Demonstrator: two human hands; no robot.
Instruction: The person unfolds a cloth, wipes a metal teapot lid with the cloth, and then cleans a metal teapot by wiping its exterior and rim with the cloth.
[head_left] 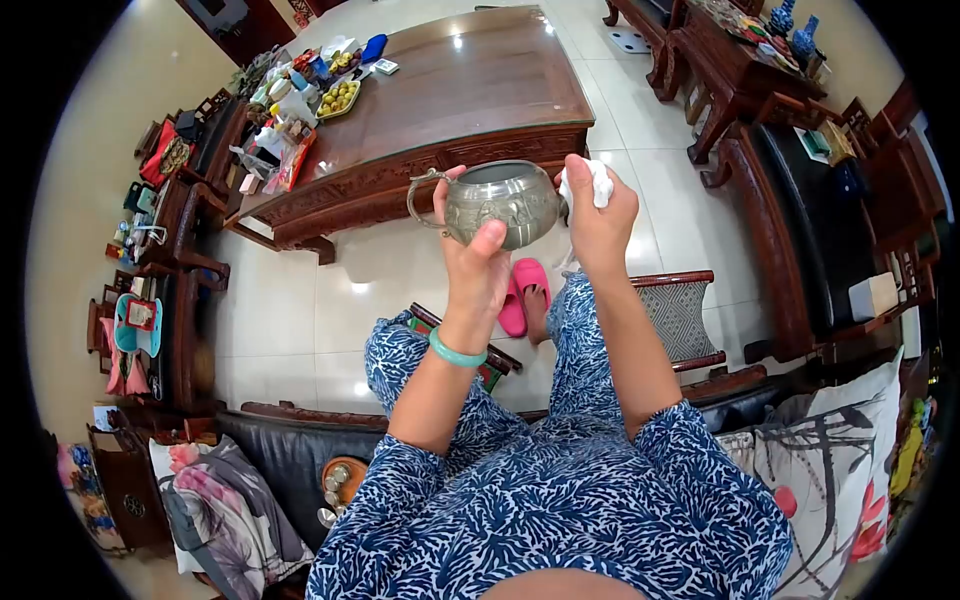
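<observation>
A silvery metal pot [515, 205] with embossed sides, an open top and a curled handle on its left is held up in front of me. My left hand [474, 255] wraps round it from below, thumb on the near side, a green bangle on the wrist. Just right of the pot, my right hand [605, 215] is closed on a crumpled white cloth [598, 183], close beside the pot's right side. Whether the cloth touches the pot is hard to tell.
Ahead stands a long wooden table [450, 85] with a tray of yellow fruit [339, 98] and clutter at its left end. A patterned stool [675, 320] is by my right knee. On the sofa lies a round wooden tray [345, 480] with small metal items.
</observation>
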